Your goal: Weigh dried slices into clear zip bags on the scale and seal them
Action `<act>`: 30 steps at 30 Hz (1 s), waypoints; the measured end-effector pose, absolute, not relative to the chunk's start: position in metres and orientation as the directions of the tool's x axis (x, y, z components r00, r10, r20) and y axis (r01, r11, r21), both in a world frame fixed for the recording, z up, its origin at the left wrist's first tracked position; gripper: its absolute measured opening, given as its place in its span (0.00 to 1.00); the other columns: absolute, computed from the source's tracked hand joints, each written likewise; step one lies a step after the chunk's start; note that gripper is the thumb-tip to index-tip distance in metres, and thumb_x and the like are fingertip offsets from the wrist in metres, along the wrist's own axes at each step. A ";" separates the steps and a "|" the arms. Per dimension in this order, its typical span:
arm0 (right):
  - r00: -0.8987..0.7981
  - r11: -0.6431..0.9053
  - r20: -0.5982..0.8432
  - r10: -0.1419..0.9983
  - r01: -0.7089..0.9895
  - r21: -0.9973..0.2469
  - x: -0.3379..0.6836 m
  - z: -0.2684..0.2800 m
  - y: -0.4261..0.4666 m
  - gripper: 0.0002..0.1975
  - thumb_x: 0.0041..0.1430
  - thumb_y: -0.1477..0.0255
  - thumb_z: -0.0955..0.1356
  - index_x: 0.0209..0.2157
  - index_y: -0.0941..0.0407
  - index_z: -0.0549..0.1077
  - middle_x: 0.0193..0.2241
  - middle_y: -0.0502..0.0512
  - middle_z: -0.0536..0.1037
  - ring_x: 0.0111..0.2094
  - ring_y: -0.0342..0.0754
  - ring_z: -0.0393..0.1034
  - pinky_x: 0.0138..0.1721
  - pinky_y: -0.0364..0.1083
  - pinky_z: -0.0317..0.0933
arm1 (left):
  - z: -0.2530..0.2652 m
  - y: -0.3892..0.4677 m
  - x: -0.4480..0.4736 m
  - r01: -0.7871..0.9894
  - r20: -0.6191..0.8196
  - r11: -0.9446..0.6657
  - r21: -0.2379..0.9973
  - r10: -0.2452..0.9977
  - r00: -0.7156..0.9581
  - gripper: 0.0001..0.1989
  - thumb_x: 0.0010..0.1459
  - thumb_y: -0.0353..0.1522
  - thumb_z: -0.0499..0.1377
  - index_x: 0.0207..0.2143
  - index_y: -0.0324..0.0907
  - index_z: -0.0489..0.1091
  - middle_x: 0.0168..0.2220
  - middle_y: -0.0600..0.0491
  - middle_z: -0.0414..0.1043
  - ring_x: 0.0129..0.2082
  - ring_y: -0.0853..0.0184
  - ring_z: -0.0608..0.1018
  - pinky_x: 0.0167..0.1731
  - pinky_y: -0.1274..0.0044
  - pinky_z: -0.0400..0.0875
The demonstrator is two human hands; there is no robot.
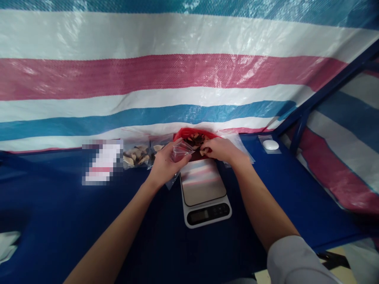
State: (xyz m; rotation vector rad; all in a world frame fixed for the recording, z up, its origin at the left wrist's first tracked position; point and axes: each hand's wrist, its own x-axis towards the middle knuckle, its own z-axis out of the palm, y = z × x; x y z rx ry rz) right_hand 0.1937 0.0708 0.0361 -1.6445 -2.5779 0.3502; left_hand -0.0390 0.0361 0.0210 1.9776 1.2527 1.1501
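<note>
My left hand (166, 162) is closed on a clear plastic bag (182, 149), whose mouth faces right. Just across from it, my right hand (219, 150) pinches a brownish dried slice (204, 151) between thumb and fingers. Behind both hands lies an open red plastic bag (189, 131) with several dark and tan dried pieces (196, 139) in it. Below the hands stands a white kitchen scale (203, 183) with a shiny plate and a black display panel; nothing rests on the plate. What the held clear bag contains is hard to make out.
Left of my hands lie a clear bag of dried slices (136, 155) and a second, partly hidden bag (156, 148). Flat clear bags (237, 142) lie behind my right wrist. A white oval object (270, 145) sits at right on the blue table (74, 221). Striped sheeting (148, 75) rises behind.
</note>
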 end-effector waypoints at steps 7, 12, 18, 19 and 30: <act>-0.439 0.422 -0.041 0.898 0.883 -0.204 0.189 0.042 0.067 0.13 0.59 0.75 0.67 0.39 0.49 0.83 0.42 0.54 0.83 0.40 0.51 0.75 0.37 0.45 0.60 | 0.021 0.036 -0.040 0.461 0.370 -0.429 0.777 0.903 0.217 0.30 0.55 0.43 0.67 0.57 0.41 0.71 0.49 0.46 0.79 0.47 0.56 0.81 0.53 0.65 0.74; -0.451 0.438 -0.029 0.892 0.878 -0.196 0.189 0.041 0.068 0.12 0.63 0.69 0.67 0.42 0.47 0.83 0.42 0.53 0.83 0.41 0.52 0.75 0.37 0.45 0.61 | 0.020 0.037 -0.040 0.459 0.363 -0.425 0.780 0.905 0.220 0.31 0.55 0.43 0.67 0.58 0.41 0.70 0.48 0.47 0.80 0.46 0.56 0.82 0.52 0.66 0.75; -0.476 0.463 -0.004 0.880 0.858 -0.224 0.186 0.040 0.070 0.11 0.63 0.68 0.67 0.39 0.48 0.84 0.41 0.54 0.83 0.41 0.52 0.75 0.41 0.46 0.62 | 0.019 0.037 -0.040 0.448 0.362 -0.427 0.785 0.904 0.227 0.31 0.55 0.43 0.67 0.58 0.40 0.70 0.49 0.47 0.80 0.46 0.56 0.82 0.52 0.65 0.75; -0.475 0.464 0.008 0.880 0.856 -0.227 0.186 0.040 0.070 0.11 0.62 0.68 0.67 0.39 0.49 0.84 0.41 0.55 0.83 0.41 0.52 0.75 0.42 0.47 0.62 | 0.019 0.037 -0.040 0.448 0.362 -0.426 0.786 0.905 0.225 0.31 0.55 0.43 0.67 0.58 0.41 0.70 0.49 0.47 0.80 0.47 0.55 0.81 0.52 0.64 0.75; -0.473 0.512 0.212 0.855 0.708 -0.486 0.201 0.041 0.070 0.11 0.62 0.70 0.68 0.40 0.53 0.84 0.32 0.51 0.84 0.29 0.44 0.73 0.36 0.44 0.62 | 0.017 0.039 -0.042 0.450 0.379 -0.446 0.774 0.895 0.235 0.29 0.56 0.43 0.66 0.57 0.42 0.71 0.49 0.47 0.79 0.48 0.56 0.81 0.54 0.65 0.74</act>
